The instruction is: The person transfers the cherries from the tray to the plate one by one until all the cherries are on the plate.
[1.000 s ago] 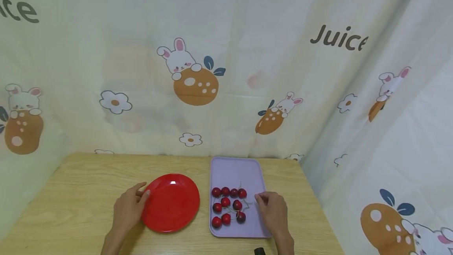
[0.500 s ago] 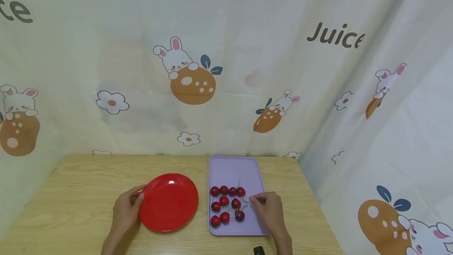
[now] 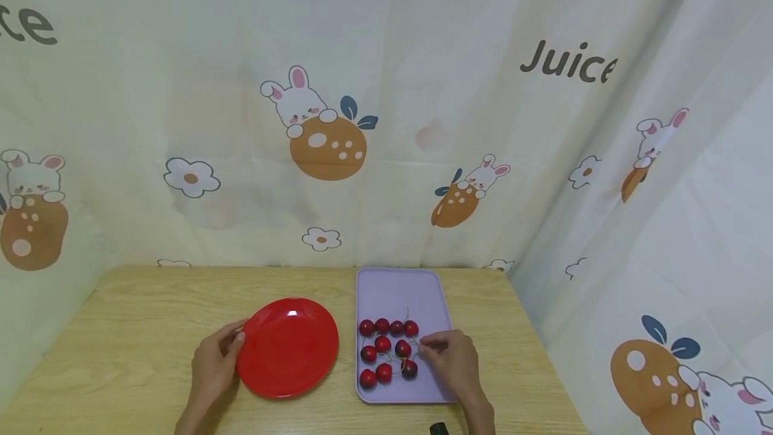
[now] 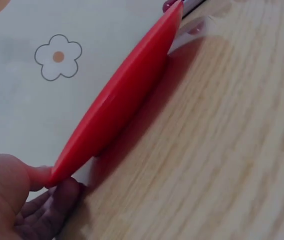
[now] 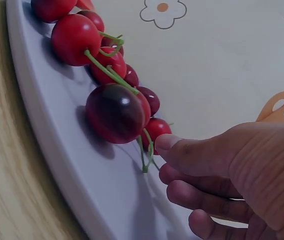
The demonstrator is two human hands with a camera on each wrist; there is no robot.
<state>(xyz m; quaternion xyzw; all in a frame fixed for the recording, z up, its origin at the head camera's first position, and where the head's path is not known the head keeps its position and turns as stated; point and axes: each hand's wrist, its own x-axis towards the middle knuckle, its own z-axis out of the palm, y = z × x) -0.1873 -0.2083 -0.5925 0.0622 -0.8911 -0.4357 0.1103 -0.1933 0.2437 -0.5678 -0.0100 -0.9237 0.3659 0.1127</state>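
My left hand (image 3: pixel 211 364) grips the near-left rim of a round red plate (image 3: pixel 288 348); in the left wrist view the thumb (image 4: pixel 40 176) lies on the rim and the fingers (image 4: pixel 64 197) are beneath it. A lilac tray (image 3: pixel 398 294) bears several dark red cherries (image 3: pixel 402 349) with green stems, grouped on its left and middle. Over the tray's right side reaches my right hand (image 3: pixel 449 361), fingers loosely bent. In the right wrist view its thumb tip (image 5: pixel 167 142) overlaps a cherry (image 5: pixel 155 131), right by a green stem (image 5: pixel 145 167), with a gap between thumb and fingers.
Plate and tray lie side by side on a light wooden table (image 3: pixel 163 307). A small dark object (image 3: pixel 439 429) shows at the bottom edge, near the right wrist. Behind and to the right hangs a printed curtain (image 3: pixel 386 207).
My right hand has moved left over the tray, closer to the cherry stems. The left hand has come to hold the plate's rim, drawing it slightly left. The view has shifted a little.
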